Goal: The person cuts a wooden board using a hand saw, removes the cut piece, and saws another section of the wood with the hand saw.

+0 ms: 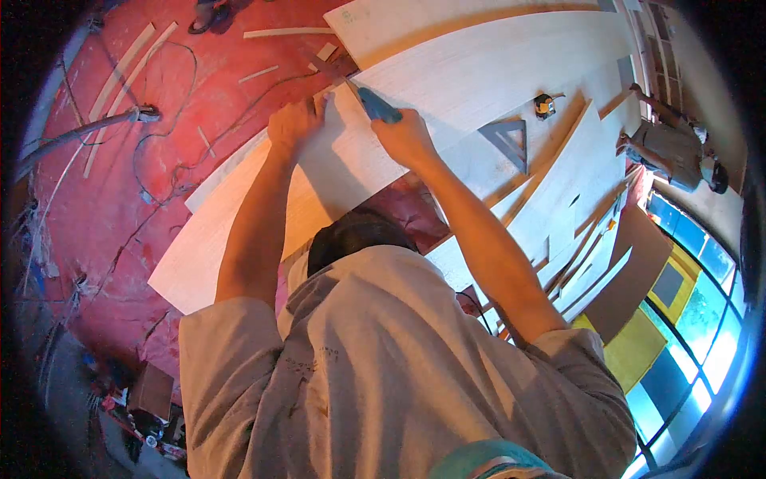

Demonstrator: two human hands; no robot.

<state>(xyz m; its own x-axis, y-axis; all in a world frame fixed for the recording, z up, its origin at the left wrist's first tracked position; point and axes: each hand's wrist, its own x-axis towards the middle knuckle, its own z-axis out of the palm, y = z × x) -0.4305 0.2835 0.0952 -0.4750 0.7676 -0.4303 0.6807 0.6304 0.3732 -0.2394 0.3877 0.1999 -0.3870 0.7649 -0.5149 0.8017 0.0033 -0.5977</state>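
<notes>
My right hand (pixel 405 140) is closed around the teal handle of what looks like a handsaw (pixel 377 105). Its narrow blade points up and left, over the far edge of a pale wooden board (pixel 355 152). To the left, my left hand (pixel 295 124) presses on the same board near that edge, fingers curled and slightly blurred. The board stretches from the lower left toward the upper right, in front of my body, and my arms cast shadows on it.
A triangular square (pixel 507 144) and a yellow-black tape measure (pixel 545 105) lie on the boards to the right. Beyond them is another person (pixel 674 152). Wood strips (pixel 120 68) and cables (pixel 140 160) lie on the red floor (pixel 215 104).
</notes>
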